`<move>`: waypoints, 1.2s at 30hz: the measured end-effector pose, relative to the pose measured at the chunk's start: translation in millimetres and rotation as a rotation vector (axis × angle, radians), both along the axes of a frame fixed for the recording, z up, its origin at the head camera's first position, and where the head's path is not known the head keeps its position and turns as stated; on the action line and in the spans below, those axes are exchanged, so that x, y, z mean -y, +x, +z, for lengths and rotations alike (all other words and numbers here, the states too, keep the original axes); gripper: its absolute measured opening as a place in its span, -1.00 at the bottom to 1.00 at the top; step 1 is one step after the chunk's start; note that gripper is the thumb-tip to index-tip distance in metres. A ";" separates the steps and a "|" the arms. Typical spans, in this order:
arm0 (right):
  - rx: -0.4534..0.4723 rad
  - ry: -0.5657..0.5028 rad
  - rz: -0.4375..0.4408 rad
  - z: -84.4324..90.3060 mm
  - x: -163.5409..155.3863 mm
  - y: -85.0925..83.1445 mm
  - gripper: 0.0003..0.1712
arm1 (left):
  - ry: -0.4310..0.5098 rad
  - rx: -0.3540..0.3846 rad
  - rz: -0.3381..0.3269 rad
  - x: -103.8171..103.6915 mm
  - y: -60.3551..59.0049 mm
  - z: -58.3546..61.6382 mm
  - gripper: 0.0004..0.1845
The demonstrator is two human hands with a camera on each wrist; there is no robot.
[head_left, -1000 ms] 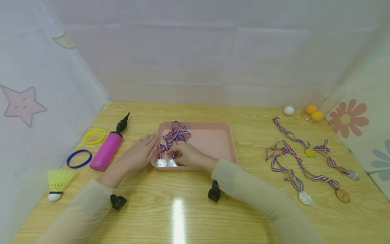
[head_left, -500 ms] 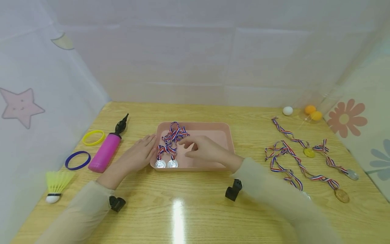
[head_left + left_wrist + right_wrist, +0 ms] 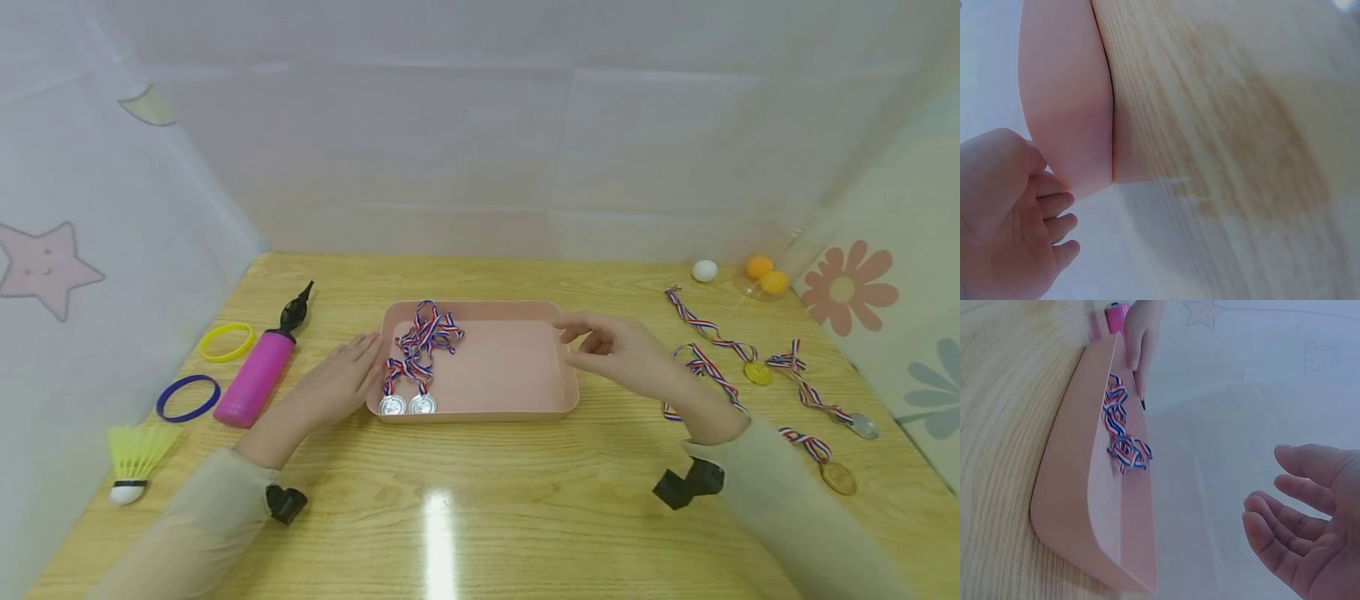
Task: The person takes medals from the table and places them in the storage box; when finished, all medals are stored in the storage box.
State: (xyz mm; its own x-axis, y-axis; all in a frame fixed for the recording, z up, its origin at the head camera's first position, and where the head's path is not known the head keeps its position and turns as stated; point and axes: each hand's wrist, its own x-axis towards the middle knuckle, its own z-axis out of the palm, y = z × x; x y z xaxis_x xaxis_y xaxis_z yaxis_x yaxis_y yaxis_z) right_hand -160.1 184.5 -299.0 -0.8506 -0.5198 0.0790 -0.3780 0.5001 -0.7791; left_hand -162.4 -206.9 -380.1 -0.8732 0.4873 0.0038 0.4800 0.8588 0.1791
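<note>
A pink tray (image 3: pixel 525 310) stands mid-table, and two silver medals (image 3: pixel 407 404) with striped ribbons (image 3: pixel 426 336) lie in its left part. My left hand (image 3: pixel 341 379) rests flat on the table, fingers straight against the tray's left wall (image 3: pixel 1066 106). My right hand (image 3: pixel 611 348) hovers empty over the tray's right rim, fingers loosely spread (image 3: pixel 1297 540). The right wrist view shows the tray (image 3: pixel 1063 506) with the ribbons (image 3: pixel 1124 434) inside. More medals with ribbons (image 3: pixel 712 371) lie on the table right of that hand.
A pink pump (image 3: pixel 258 367), a yellow ring (image 3: pixel 227 341), a blue ring (image 3: pixel 188 397) and a yellow shuttlecock (image 3: pixel 133 454) lie at the left. A white ball (image 3: pixel 704 270) and orange balls (image 3: pixel 767 274) sit at the back right. Soft walls close in three sides.
My right hand let go of the medals at the tray's front left and moved right, across the tray to its right rim. The left hand stayed put.
</note>
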 end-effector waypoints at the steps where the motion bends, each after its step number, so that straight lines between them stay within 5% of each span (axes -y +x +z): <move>1: -0.007 0.007 -0.020 -0.9 -9.4 1.4 -0.55 | 0.001 -0.001 -0.002 -0.1 0.0 0.0 -0.48; 9: -0.083 -0.022 -0.097 -20.6 -85.3 17.6 -0.63 | 0.007 -0.008 -0.008 0.3 -0.1 -0.4 -0.49; 21: 0.128 0.119 -0.092 -74.3 -183.2 46.0 -0.77 | 0.005 -0.011 -0.006 0.6 0.7 -1.2 -0.49; 26: 0.259 0.100 -0.027 -91.6 -205.0 57.2 -0.82 | 0.004 -0.011 -0.008 1.1 0.5 -1.9 -0.49; 36: 0.168 0.138 0.011 -102.5 -208.8 64.6 -0.87 | 0.000 -0.012 -0.017 1.6 -0.9 -2.2 -0.49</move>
State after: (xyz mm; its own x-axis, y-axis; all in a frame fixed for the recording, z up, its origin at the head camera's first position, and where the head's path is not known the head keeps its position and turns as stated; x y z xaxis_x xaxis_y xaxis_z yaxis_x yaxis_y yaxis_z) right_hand -95.5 393.4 -401.6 -0.8403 -0.5248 -0.1357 -0.2543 0.6028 -0.7563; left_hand -163.3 -208.5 -382.4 -0.8649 0.5017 0.0141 0.4963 0.8508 0.1728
